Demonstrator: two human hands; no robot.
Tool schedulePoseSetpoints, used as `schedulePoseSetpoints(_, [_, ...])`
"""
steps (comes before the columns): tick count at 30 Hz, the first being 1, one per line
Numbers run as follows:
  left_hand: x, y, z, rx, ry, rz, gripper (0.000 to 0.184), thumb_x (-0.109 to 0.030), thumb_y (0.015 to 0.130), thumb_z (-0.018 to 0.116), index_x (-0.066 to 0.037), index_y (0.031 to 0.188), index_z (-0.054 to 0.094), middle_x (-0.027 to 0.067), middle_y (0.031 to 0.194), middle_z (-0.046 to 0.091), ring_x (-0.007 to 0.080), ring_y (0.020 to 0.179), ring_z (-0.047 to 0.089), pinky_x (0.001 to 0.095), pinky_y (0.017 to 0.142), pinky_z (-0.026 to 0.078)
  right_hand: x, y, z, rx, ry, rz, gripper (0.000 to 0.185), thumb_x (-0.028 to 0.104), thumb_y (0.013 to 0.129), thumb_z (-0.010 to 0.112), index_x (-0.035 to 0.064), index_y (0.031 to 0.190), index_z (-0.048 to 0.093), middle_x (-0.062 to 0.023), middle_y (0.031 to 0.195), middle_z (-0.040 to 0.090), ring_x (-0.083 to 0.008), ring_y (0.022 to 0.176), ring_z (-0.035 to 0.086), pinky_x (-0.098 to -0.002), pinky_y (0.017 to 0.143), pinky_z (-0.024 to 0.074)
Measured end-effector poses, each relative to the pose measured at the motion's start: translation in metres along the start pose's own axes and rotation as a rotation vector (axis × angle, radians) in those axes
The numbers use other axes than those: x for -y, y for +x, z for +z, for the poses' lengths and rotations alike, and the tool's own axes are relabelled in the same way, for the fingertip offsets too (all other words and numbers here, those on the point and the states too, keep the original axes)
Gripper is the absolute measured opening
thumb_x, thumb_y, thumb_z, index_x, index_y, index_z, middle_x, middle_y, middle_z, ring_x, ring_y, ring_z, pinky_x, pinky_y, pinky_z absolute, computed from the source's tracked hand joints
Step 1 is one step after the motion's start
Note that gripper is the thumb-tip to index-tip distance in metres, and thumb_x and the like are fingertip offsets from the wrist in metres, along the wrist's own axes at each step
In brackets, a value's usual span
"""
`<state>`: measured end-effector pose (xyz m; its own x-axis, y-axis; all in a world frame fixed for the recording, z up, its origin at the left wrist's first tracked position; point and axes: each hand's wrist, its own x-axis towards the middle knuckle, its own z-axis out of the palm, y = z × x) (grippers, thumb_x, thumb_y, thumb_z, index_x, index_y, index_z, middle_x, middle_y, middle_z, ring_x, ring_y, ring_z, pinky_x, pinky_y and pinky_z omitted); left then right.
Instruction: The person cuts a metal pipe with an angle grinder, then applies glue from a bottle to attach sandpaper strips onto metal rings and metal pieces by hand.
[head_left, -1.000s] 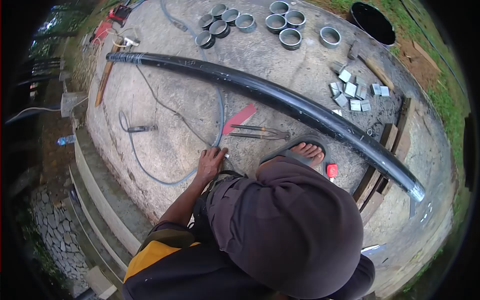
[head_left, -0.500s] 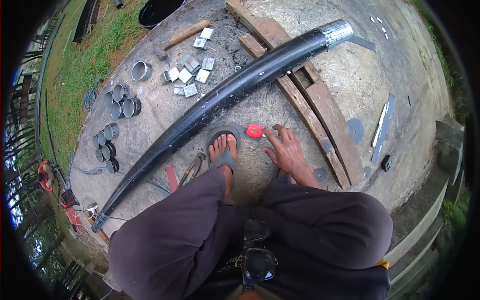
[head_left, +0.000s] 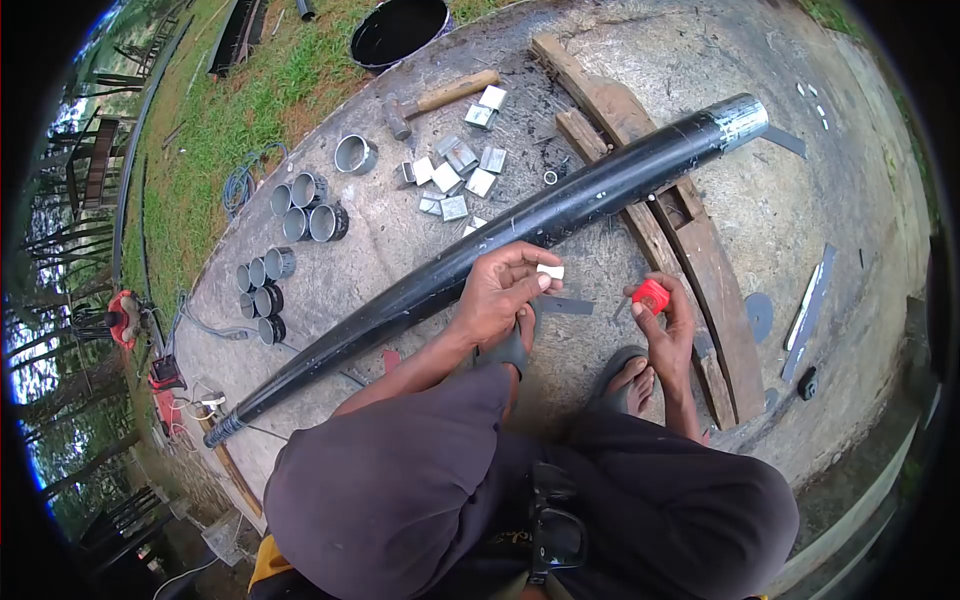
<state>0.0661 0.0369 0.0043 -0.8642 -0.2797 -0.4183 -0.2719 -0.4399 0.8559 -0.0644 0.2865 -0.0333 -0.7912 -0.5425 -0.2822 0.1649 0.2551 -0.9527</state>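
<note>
Outdoors, beside a strip of grass (head_left: 215,130) with tall trees (head_left: 95,370) behind it, a worn, stained concrete slab (head_left: 400,230) serves as the working floor. A long black pipe (head_left: 600,195) runs diagonally across it, bare and pale at its far right end, where it lies over two rough timbers (head_left: 715,290). Short metal rings (head_left: 328,223) stand in clusters on the far side of the pipe, towards the left; near them lie a wooden-handled hammer (head_left: 455,92) and a scatter of square metal pieces (head_left: 446,178).

On the near side, the left hand (head_left: 497,293) and right hand (head_left: 672,325) are raised in front of the knees, well apart. The right hand is curled, its thumb and fingers closed around a red case (head_left: 650,296) that looks like a tape measure; a thin strip hangs just beside it. The left hand is partly closed, the thumb and fingertips pinching a small white piece (head_left: 551,272) at their ends, and appears in front of the pipe's near edge; whether it touches the pipe cannot be told.
</note>
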Motion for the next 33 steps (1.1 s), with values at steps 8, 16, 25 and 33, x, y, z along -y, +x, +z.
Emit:
schedulePoseSetpoints(8, [0.013, 0.026, 0.043, 0.215, -0.221, -0.083, 0.025, -0.003, 0.092, 0.076, 0.003, 0.114, 0.068, 0.0185, 0.110, 0.074, 0.0201, 0.095, 0.072, 0.0315, 0.083, 0.059, 0.069, -0.017, -0.004, -0.074, 0.369, -0.244, 0.038, 0.011, 0.096, 0.077, 0.0020, 0.124, 0.054, -0.0204, 0.118, 0.073, -0.0194, 0.108, 0.070, -0.0346, 0.094, 0.0547])
schedulePoseSetpoints(16, [0.011, 0.022, 0.043, 0.219, -0.272, -0.014, 0.024, -0.003, 0.092, 0.077, 0.003, 0.112, 0.067, 0.0201, 0.105, 0.075, 0.0211, 0.093, 0.074, 0.0287, 0.074, 0.062, 0.059, -0.012, 0.006, -0.062, 0.186, -0.360, 0.039, 0.013, 0.095, 0.079, 0.0002, 0.121, 0.054, -0.0187, 0.112, 0.076, -0.0196, 0.103, 0.072, -0.0345, 0.091, 0.0560])
schedulePoseSetpoints(25, [0.008, 0.027, 0.047, 0.302, -0.334, -0.091, 0.021, -0.002, 0.094, 0.075, 0.005, 0.113, 0.067, 0.0204, 0.103, 0.076, 0.0246, 0.096, 0.077, 0.0378, 0.087, 0.065, 0.058, -0.012, 0.003, -0.095, 0.096, -0.444, 0.035, 0.012, 0.093, 0.080, -0.0003, 0.118, 0.059, -0.0170, 0.109, 0.076, -0.0220, 0.099, 0.075, -0.0319, 0.086, 0.0590])
schedulePoseSetpoints(33, [0.007, 0.028, 0.050, 0.348, -0.195, -0.055, 0.018, 0.002, 0.096, 0.072, 0.007, 0.112, 0.066, 0.0237, 0.103, 0.075, 0.0252, 0.093, 0.078, 0.0346, 0.081, 0.067, 0.057, -0.011, 0.005, -0.115, -0.157, -0.511, 0.034, 0.015, 0.095, 0.078, -0.0008, 0.117, 0.057, -0.0159, 0.100, 0.071, -0.0236, 0.085, 0.071, -0.0337, 0.075, 0.0557])
